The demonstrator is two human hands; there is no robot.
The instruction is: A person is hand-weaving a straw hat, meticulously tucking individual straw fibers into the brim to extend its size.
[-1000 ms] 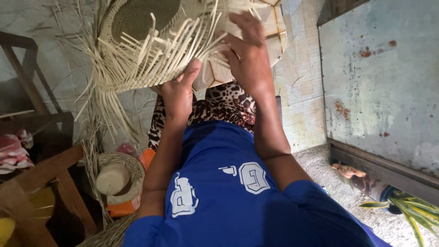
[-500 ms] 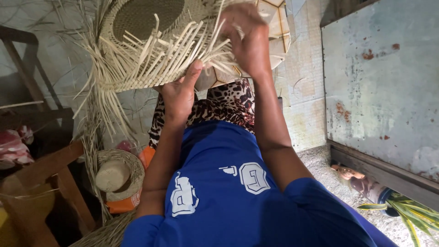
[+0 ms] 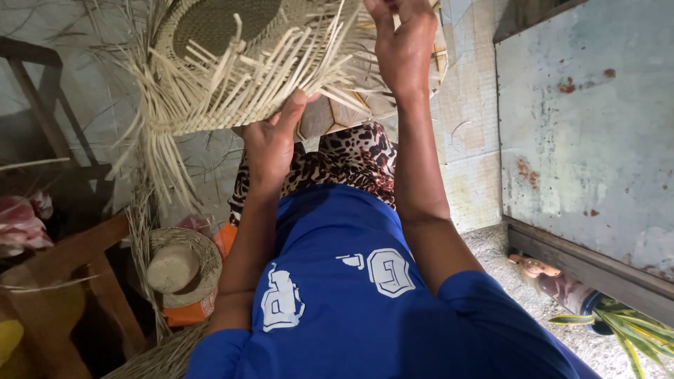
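Observation:
A half-woven straw hat (image 3: 232, 63) is held up in front of me, its round crown facing me and many loose pale strands sticking out and hanging down on the left. My left hand (image 3: 274, 137) grips the lower edge of the woven brim from beneath, thumb pressed on the strands. Higher up on the right, my right hand (image 3: 401, 42) pinches strands at the brim's edge. Below the hat lie my blue shirt (image 3: 351, 295) and leopard-print lap (image 3: 337, 165).
A finished straw hat (image 3: 179, 267) rests on an orange object at lower left. Wooden furniture (image 3: 77, 260) stands at the left. A stained grey metal panel (image 3: 597, 126) fills the right, with green leaves (image 3: 618, 330) and a bottle on the gravel below it.
My right hand has shifted a little up and to the left along the brim, working the strands. The left hand keeps its hold under the hat.

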